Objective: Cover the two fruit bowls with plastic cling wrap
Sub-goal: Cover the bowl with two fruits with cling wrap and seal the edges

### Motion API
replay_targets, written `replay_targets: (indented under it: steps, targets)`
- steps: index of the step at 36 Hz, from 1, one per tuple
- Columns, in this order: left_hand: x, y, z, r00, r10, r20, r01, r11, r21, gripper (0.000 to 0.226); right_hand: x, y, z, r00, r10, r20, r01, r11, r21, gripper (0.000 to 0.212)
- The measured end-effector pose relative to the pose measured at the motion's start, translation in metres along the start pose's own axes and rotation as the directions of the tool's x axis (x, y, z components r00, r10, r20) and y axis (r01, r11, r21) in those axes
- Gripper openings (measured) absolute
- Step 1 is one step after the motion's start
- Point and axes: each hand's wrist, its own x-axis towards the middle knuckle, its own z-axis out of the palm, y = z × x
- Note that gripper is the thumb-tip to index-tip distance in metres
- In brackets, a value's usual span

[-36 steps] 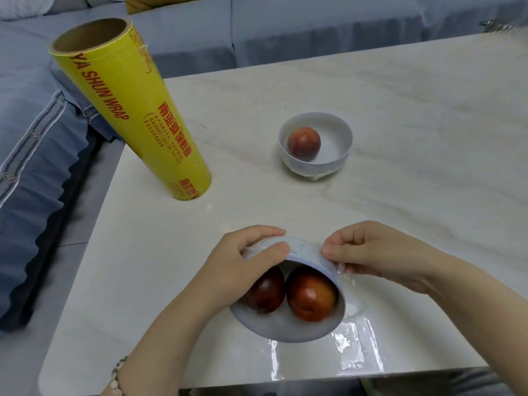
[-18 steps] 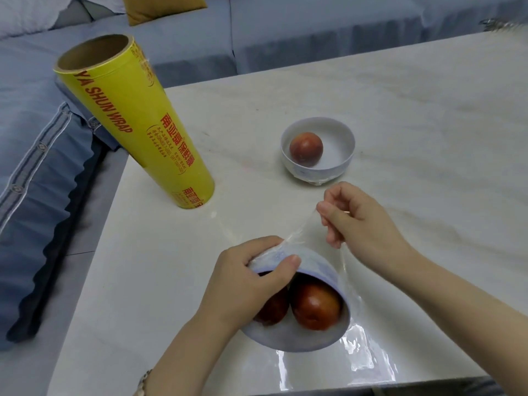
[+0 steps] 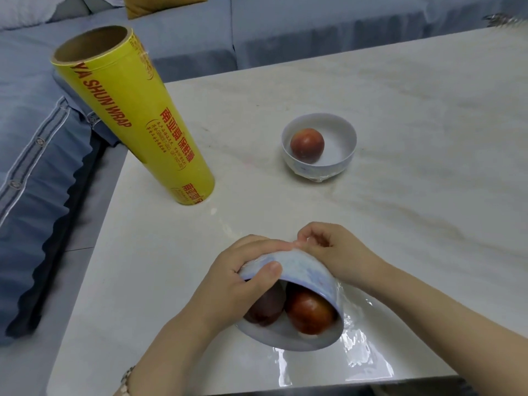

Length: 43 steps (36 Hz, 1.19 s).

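Status: roughly halfway, maybe a bit past.

- Far bowl (image 3: 352, 155), 1 fruit (image 3: 307, 145) inside: crinkled film is bunched at its foot, so it looks done. Film over the mouth is too clear to confirm.
- Near bowl (image 3: 303, 270) with 2 fruits (image 3: 310, 312) sits at the front edge of the tabletop (image 3: 414, 115), tipped so its mouth faces the person. It sits on a loose sheet of cling wrap (image 3: 360, 344). Wrapping in progress, edges not all tucked.
- Left hand (image 3: 237, 281): fingers curled round the bowl, thumb on its outer wall, holding the tilt.
- Right hand (image 3: 337, 252): fingers curled at the bowl's underside, touching the left fingertips, apparently pinching film against it.
- Roll (image 3: 137, 121) stands on end at the left edge, well apart.

Delta vs 0.5 s ago: the right hand was raised clear of the bowl, stretching film up. It's now down on the base. Bowl tilt, left grip and roll are unchanged.

Left: tuck the remaining film, set the bowl upright.
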Motion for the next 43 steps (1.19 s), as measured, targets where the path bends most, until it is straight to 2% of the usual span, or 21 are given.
replay_targets:
  steps: [4,7,10,12,14,16,19,21,23,27,31,35,39,41,43]
  targets:
    - [0.0,-0.001,-0.001,0.999,0.035,0.01,-0.035,0.999,0.038,0.026,-0.002,0.0,-0.002,0.986,0.151,0.068,-0.159,0.979,0.128,0.009]
    - [0.001,0.001,0.0,0.999,-0.032,0.036,0.033,0.999,-0.024,0.029,-0.003,0.005,-0.005,0.98,0.187,0.067,-0.189,0.981,0.038,0.008]
    - [0.002,0.003,0.001,0.998,-0.066,0.019,0.067,0.997,-0.042,0.027,-0.006,0.016,-0.012,0.992,0.13,0.002,-0.129,0.986,-0.103,0.017]
    - [0.003,0.003,0.001,0.997,-0.071,0.009,0.071,0.997,-0.032,0.027,-0.01,0.017,-0.021,0.989,0.102,-0.109,-0.104,0.994,-0.013,0.014]
    - [0.003,0.003,0.001,0.997,-0.074,0.004,0.074,0.997,-0.018,0.028,-0.021,0.009,-0.033,0.969,0.022,-0.248,0.001,0.996,0.092,0.017]
    - [0.003,0.002,0.001,0.997,-0.079,-0.004,0.079,0.997,-0.007,0.028,-0.035,-0.005,-0.041,0.958,-0.071,-0.278,0.118,0.981,0.156,0.018]
    - [0.004,0.002,0.001,0.997,-0.069,-0.026,0.069,0.998,-0.006,0.026,-0.058,-0.018,-0.037,0.984,-0.152,-0.095,0.163,0.978,0.127,0.012]
    - [0.005,0.001,0.001,0.997,-0.068,-0.038,0.068,0.998,-0.005,0.025,-0.064,-0.016,-0.026,0.986,-0.159,0.047,0.162,0.985,-0.058,0.035]
    - [0.005,-0.001,0.001,0.996,-0.063,-0.059,0.062,0.998,-0.014,0.025,-0.062,-0.014,-0.016,0.98,-0.165,0.114,0.184,0.967,-0.177,0.046]
    - [0.002,-0.004,0.001,0.995,-0.043,-0.089,0.038,0.998,-0.052,0.028,-0.052,-0.016,-0.007,0.976,-0.134,0.172,0.146,0.988,-0.056,0.05]
    - [0.0,-0.005,0.002,0.994,-0.044,-0.102,0.039,0.998,-0.048,0.032,-0.043,-0.009,-0.007,0.972,-0.123,0.201,0.114,0.992,0.059,0.066]
    - [0.003,-0.004,0.003,0.979,-0.102,-0.176,0.094,0.994,-0.057,0.031,-0.035,-0.012,-0.012,0.952,-0.125,0.28,0.094,0.988,0.122,0.062]
    - [0.006,-0.002,0.007,0.952,-0.152,-0.266,0.135,0.987,-0.084,0.025,-0.029,-0.021,-0.016,0.933,-0.12,0.339,0.097,0.992,0.085,0.057]
    - [0.005,-0.001,0.009,0.939,-0.164,-0.303,0.138,0.985,-0.106,0.025,-0.026,-0.02,-0.02,0.932,-0.073,0.355,0.061,0.997,0.043,0.064]
    - [0.003,-0.001,0.01,0.915,-0.188,-0.357,0.152,0.98,-0.128,0.019,-0.022,-0.015,-0.025,0.947,-0.003,0.322,0.002,1.0,0.002,0.083]
